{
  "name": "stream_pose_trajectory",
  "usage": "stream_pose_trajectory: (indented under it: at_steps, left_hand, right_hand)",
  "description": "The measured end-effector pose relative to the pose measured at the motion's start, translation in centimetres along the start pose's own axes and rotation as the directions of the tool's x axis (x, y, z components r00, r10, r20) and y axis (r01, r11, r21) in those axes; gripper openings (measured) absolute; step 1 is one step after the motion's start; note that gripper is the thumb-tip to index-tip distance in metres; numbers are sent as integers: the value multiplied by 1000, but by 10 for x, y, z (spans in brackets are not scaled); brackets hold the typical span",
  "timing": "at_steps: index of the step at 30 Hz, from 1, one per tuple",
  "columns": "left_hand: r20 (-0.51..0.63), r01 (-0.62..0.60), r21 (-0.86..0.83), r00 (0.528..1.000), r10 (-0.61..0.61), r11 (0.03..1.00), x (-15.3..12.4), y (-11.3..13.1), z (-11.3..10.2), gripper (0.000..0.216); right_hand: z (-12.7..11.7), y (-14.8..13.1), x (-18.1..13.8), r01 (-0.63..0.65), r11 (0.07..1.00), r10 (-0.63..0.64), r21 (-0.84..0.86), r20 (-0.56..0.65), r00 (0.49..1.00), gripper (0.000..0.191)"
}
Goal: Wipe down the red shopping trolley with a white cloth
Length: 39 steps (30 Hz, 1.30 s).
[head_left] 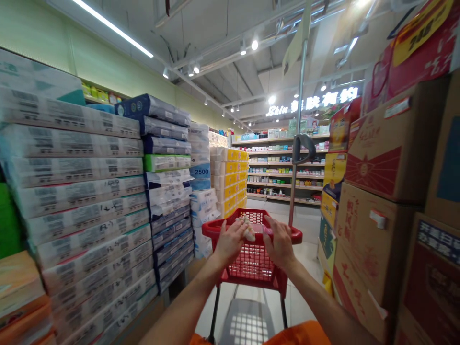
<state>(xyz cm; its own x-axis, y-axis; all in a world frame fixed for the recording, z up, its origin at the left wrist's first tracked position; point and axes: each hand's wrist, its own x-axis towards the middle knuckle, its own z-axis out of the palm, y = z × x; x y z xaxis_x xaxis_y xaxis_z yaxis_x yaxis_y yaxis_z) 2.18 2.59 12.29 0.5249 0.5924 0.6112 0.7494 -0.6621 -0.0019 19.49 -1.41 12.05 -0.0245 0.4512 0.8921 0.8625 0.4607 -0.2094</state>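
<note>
A red shopping cart with a lattice basket stands right in front of me, its near rim under both hands. At the left part of that rim is my left hand, fingers bent inward and closed against a small crumpled cream-coloured thing with a mottled pattern. Whether it is cloth or paper, I cannot tell. My right hand is at the right part of the rim, thumb and fingers apart. Something pink shows beside its thumb, too small to name. The inside of the basket is mostly hidden.
Stacked white tissue packs, dark blue packs and yellow-and-white packs line the left side. Brown cartons rise close on the right. A metal pole stands beyond the cart's right side; stocked shelves span the back.
</note>
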Motion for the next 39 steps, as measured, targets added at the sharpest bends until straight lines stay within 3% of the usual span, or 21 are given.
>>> stream_pose_trajectory:
  at_steps: [3,5,8,12,17,19,22,25,27,29,32,34,36,39]
  left_hand:
    - [55,82,-26,995,-80,996,4,1,2,63]
    - [116,205,-9,972,-203,979,-3,-14,-2,73]
    - [202,244,49,947,-249,969,-14,-41,-13,68]
    - [145,260,88,952,-270,962,-19,-53,-19,46]
    - [6,260,76,965,-261,963,-24,-43,-15,35]
    - [-32,250,75,968,-248,965,-25,-38,-13,32]
    - [-62,220,69,975,-216,973,-25,-32,-12,30]
    - [-81,212,71,975,-206,975,-25,-29,-12,31]
    - [-86,214,75,974,-208,974,-25,-29,-13,30]
    - [-90,212,73,975,-205,975,-26,-29,-13,29]
    - [-107,205,60,974,-198,977,-29,-26,-13,30]
    - [-120,213,57,971,-205,975,-31,-23,-11,31]
    - [-130,231,61,966,-221,971,-32,-18,-9,32]
    - [-146,244,76,962,-231,967,-34,-14,-8,34]
  right_hand:
    - [15,-28,18,106,994,-101,-19,171,980,41]
    - [30,-43,22,125,991,-105,-48,299,948,41]
    - [47,-54,17,138,985,-91,-107,362,928,41]
    - [36,-33,7,105,986,-58,-129,326,944,35]
    - [-18,50,3,-162,971,194,-176,183,964,32]
    - [-27,67,4,-232,957,254,-176,115,960,33]
    - [-15,49,0,-197,966,213,-171,82,974,30]
    - [9,5,-9,38,990,-25,-134,101,995,33]
    - [16,-7,-14,147,981,-135,-128,99,986,38]
    - [12,4,-16,129,979,-117,-158,80,990,37]
    - [-4,43,-14,-69,971,71,-229,0,997,34]
    - [-8,55,-10,-177,953,172,-246,-43,984,35]
    - [-2,43,-7,-157,963,155,-220,-30,988,35]
    - [17,0,-3,51,991,-43,-128,64,997,35]
